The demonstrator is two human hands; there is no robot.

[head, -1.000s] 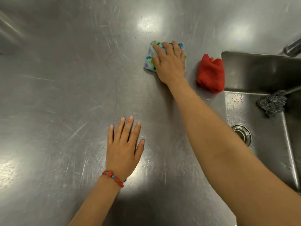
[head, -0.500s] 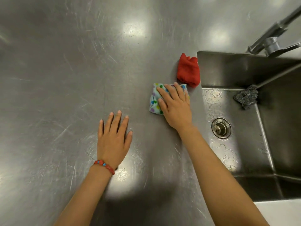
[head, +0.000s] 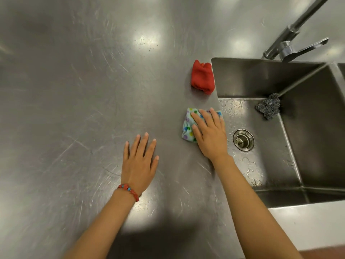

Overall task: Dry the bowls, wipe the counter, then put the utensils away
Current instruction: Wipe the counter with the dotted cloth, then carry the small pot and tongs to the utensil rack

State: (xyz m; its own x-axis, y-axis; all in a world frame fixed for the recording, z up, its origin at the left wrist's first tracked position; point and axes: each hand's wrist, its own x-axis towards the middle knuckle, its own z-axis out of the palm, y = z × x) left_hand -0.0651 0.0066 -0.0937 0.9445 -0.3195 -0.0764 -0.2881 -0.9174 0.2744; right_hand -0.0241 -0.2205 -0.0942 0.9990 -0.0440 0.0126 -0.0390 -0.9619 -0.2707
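While the right hand presses flat, fingers straight, on a folded spotted cloth, that cloth lies on the steel bench right at the sink's left edge. Left hand rests palm-down on the bare bench — fingers spread, holding nothing — with a red bead bracelet at the wrist. Farther back, a bunched red cloth sits beside the sink rim. Inside the basin lies a steel scourer, near the drain; a faucet stands behind.

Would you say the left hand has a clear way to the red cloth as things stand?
Probably yes: the left hand lies flat on bare counter, and nothing stands between it and the red cloth.
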